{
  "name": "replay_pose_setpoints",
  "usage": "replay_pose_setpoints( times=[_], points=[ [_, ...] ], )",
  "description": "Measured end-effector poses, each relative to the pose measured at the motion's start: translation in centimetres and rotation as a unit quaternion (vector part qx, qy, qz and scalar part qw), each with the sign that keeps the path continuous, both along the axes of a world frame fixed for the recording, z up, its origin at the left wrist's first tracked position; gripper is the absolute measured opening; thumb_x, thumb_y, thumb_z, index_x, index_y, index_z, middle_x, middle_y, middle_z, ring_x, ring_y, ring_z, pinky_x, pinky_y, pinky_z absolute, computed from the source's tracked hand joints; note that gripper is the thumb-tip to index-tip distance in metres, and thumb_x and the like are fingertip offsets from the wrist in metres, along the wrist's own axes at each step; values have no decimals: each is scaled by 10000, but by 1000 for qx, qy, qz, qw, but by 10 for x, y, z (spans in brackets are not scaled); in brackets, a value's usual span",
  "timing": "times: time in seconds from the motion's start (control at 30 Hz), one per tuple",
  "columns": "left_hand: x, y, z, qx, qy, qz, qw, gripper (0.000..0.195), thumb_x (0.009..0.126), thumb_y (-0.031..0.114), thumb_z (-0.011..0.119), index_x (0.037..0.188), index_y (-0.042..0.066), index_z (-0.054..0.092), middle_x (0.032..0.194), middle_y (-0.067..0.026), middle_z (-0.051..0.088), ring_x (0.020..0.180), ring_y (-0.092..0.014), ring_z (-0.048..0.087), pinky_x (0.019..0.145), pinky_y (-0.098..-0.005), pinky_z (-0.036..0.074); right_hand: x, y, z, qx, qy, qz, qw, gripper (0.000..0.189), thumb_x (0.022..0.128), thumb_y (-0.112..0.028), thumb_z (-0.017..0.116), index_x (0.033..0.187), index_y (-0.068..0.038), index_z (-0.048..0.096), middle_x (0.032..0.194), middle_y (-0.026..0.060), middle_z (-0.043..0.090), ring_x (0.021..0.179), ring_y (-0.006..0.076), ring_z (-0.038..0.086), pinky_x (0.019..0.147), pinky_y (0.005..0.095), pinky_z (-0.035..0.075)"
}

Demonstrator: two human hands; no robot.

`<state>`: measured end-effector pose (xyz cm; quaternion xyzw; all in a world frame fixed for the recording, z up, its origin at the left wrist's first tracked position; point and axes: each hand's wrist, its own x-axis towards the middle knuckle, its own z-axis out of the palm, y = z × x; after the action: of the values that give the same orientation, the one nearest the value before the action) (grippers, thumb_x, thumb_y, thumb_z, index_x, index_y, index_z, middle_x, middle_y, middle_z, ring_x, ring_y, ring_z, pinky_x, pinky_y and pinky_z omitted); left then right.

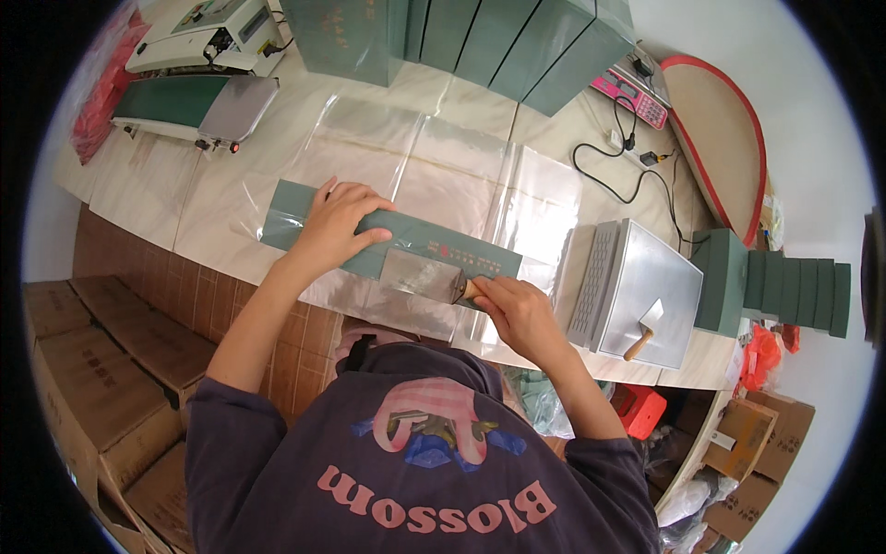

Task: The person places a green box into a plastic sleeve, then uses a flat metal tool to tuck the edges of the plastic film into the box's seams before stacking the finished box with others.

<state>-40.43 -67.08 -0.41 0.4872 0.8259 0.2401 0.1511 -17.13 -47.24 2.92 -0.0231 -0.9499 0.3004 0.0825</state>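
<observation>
A long dark-green box with gold and red print lies at a slant before me, on clear plastic film spread over the table. My left hand holds the box near its left end, thumb on the top face and fingers over the far edge. In my right hand is the wooden handle of a metal scraper. Its flat blade lies against the near side of the box, towards the right end. To the right, a small trowel rests on a silver vented metal appliance.
Green boxes stand along the back; more sit at the right. A conveyor machine occupies the back left. Cables run near a pink digital scale and a red-rimmed board. Cardboard cartons are stacked on the left floor.
</observation>
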Motion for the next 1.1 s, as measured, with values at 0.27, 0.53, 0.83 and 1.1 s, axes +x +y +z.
replay_pose_setpoints(
  times=[0.27,0.53,0.83,1.1],
  points=[
    [1,1,-5,14,-11,5,1000,313,836,297,662,1108,144,631,1126,-51,569,1168,-258,489,1156,-499,153,-7,13,1,35,-8,-42,998,242,830,-100,664,1063,-47,625,780,123,615,705,318,621,619,402,502],
    [3,-1,-3,18,-15,8,1000,326,837,314,661,1117,149,635,1124,-56,572,1169,-251,491,1158,-488,150,-13,15,-4,52,10,-78,996,201,855,-108,643,1046,-47,626,772,119,609,712,307,619,625,403,494],
    [1,0,-2,24,-19,8,999,312,851,315,659,1115,150,641,1101,-57,584,1163,-249,498,1156,-490,149,-24,9,-11,69,53,-145,986,148,874,-108,619,1009,-46,618,731,112,577,677,295,583,605,399,473],
    [1,-2,-7,51,-3,11,999,317,842,317,673,1105,143,643,1086,-47,595,1150,-240,500,1141,-493,165,-16,-24,5,-58,18,-319,946,194,963,-170,534,1094,-29,559,797,175,627,713,363,613,623,436,482]
  ],
)
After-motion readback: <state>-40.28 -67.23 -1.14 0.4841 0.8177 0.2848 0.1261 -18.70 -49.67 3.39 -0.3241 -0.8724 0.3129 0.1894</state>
